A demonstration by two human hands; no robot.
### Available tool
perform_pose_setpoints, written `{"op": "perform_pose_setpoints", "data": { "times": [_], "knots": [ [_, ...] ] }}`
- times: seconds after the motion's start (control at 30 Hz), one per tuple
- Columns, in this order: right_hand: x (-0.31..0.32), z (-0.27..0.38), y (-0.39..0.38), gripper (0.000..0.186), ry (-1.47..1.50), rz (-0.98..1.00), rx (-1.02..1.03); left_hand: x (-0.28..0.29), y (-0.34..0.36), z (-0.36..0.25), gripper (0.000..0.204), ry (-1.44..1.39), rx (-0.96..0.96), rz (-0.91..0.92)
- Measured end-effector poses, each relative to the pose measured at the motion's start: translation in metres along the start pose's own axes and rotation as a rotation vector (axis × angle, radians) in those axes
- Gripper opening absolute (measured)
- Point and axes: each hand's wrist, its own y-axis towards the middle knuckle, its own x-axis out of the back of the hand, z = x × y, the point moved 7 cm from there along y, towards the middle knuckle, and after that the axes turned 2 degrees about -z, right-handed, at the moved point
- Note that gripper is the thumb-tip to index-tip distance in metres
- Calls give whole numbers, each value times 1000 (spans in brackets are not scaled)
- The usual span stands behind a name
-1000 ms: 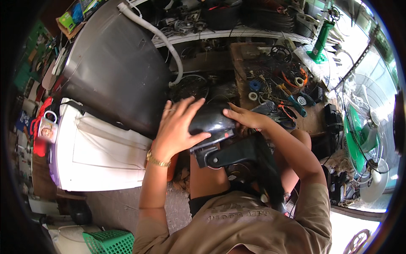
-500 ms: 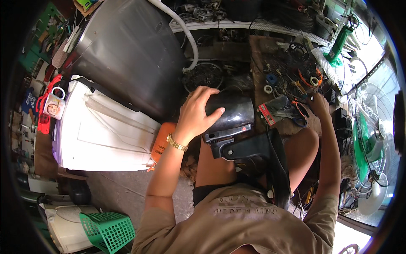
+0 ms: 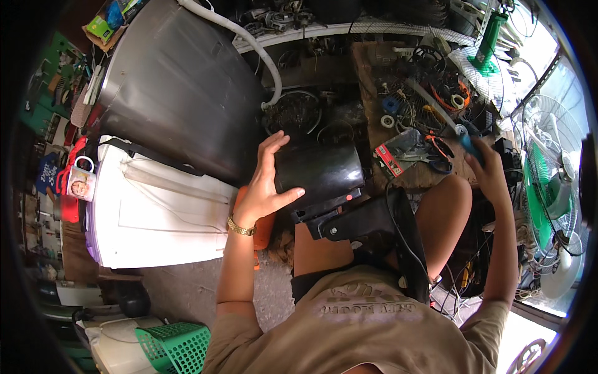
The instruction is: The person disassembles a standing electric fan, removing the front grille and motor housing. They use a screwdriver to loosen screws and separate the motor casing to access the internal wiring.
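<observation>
A black rounded housing (image 3: pixel 324 171), joined to a black bracket (image 3: pixel 367 221), lies over my lap. My left hand (image 3: pixel 265 187) rests at the housing's left side, with its fingers stretched out and the thumb laid along its near face. On the right, my right hand (image 3: pixel 489 168) is closed round the teal handle of a long-bladed tool (image 3: pixel 437 107). Its pale metal blade points up and left over the cluttered wooden board (image 3: pixel 395 131). Whether the blade is a saw or a knife I cannot make out.
Orange-handled scissors (image 3: pixel 441 153) and a packet with a red card (image 3: pixel 391 161) lie on the board. A white box (image 3: pixel 168 206) and a big dark drum (image 3: pixel 180 81) stand at left. Fans with wire guards (image 3: pixel 557 174) crowd the right, and a green basket (image 3: pixel 177 346) sits lower left.
My right hand has drawn back from the board's loose parts, and the long-bladed tool now shows in it. My left hand has slid from the housing's top toward its left side.
</observation>
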Motion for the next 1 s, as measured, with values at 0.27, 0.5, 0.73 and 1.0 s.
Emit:
{"op": "perform_pose_setpoints", "data": {
  "times": [0.27,0.5,0.73,1.0],
  "knots": [
    [-27,147,-84,30,7,379,427,-8,-34,35,140,-300,428,-15],
    [-58,162,-92,37,-3,511,444,-10,-57,48,158,-365,237,212],
    [-73,167,-83,34,-82,561,474,-10,-69,53,139,-224,355,176],
    [-86,181,-93,33,-216,466,618,-8,-62,36,119,-178,327,277]
  ]
}}
